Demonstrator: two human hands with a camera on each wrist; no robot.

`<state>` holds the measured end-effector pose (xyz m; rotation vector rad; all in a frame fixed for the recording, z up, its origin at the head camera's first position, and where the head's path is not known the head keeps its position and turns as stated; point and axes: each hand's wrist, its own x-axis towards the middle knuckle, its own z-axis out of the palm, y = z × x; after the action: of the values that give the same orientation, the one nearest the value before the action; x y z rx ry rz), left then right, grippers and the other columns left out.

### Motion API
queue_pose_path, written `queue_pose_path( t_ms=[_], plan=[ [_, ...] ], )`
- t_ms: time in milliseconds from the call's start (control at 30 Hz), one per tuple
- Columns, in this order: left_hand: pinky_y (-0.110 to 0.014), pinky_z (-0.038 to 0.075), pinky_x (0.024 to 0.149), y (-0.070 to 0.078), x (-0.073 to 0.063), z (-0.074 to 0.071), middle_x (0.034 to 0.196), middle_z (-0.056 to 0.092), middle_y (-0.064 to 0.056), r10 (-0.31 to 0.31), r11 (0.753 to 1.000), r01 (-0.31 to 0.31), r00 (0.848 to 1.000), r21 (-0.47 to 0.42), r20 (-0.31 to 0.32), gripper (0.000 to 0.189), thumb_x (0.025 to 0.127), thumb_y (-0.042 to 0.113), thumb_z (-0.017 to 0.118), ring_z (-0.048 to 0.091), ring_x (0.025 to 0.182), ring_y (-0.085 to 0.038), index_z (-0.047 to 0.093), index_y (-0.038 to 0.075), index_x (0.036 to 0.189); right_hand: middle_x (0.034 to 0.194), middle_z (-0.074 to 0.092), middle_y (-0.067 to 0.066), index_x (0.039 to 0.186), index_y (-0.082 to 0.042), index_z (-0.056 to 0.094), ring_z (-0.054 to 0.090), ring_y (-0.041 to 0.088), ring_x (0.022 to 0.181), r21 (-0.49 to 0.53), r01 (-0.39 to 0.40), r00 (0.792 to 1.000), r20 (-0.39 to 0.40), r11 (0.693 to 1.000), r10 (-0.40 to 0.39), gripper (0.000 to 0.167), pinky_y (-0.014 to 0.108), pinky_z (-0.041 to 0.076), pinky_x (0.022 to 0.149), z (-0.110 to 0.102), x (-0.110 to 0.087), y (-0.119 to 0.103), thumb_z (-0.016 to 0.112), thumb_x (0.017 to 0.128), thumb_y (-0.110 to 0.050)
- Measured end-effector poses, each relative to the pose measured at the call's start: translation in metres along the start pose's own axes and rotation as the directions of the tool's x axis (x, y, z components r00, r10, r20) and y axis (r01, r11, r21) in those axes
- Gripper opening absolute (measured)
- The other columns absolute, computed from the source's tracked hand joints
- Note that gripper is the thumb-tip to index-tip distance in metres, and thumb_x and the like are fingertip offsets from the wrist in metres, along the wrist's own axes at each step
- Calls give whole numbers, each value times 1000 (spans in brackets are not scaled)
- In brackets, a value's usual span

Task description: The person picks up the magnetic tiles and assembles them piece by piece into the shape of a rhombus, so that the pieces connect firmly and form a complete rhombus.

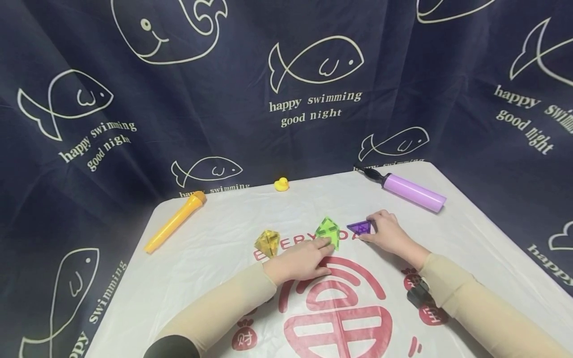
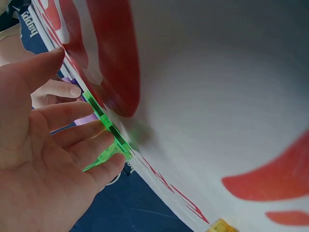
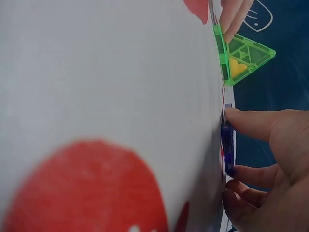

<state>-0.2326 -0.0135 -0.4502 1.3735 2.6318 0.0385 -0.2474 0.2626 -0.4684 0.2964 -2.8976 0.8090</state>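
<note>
My left hand (image 1: 299, 260) rests over the near part of the green triangular magnetic tiles (image 1: 328, 227), its fingers extended. In the right wrist view, one green tile (image 3: 251, 54) stands up from another that lies flat. My right hand (image 1: 388, 233) pinches a purple triangular tile (image 1: 359, 227) between thumb and finger, at the tabletop just right of the green ones. The purple tile (image 3: 228, 145) appears edge-on in the right wrist view, apart from the green tiles. Left of my left hand sits a yellow piece made of triangular tiles (image 1: 267, 241), partly hidden by that arm.
An orange toy microphone (image 1: 176, 221) lies on the table's left side. A small yellow rubber duck (image 1: 281, 184) stands at the far edge. The purple hand pump (image 1: 414, 192) lies at the back right. Behind the white-covered table (image 1: 210, 278) hangs a dark blue fish-print curtain (image 1: 250, 134).
</note>
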Motion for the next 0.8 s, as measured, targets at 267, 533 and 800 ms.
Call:
queue_pose_path(
  t_ms=[267, 533, 800],
  plan=[
    [-30, 30, 118, -1, 0, 2, 162, 36, -8, -3, 1000, 3, 1000, -9, 2, 63, 102, 43, 61, 32, 149, -19, 46, 12, 154, 99, 61, 23, 120, 13, 55, 60, 36, 90, 91, -9, 1000, -19, 996, 11, 66, 52, 51, 84, -1, 5, -3, 92, 71, -13],
    [-31, 29, 119, -2, 0, 1, 162, 36, -9, -4, 1000, 4, 1000, -9, 2, 63, 102, 44, 60, 33, 149, -20, 45, 11, 154, 94, 65, 18, 115, 5, 57, 64, 25, 78, 275, -51, 999, 11, 960, 49, 51, 32, 54, 64, -2, 2, -8, 87, 74, -2],
    [-31, 29, 119, -2, 0, 1, 162, 35, -9, -3, 1000, 3, 1000, -15, 4, 63, 102, 45, 60, 32, 149, -20, 45, 11, 154, 75, 63, 6, 112, 5, 63, 57, 17, 65, 365, -50, 999, 38, 930, 39, 40, 25, 49, 52, 8, -2, -14, 84, 78, -1]
  ],
)
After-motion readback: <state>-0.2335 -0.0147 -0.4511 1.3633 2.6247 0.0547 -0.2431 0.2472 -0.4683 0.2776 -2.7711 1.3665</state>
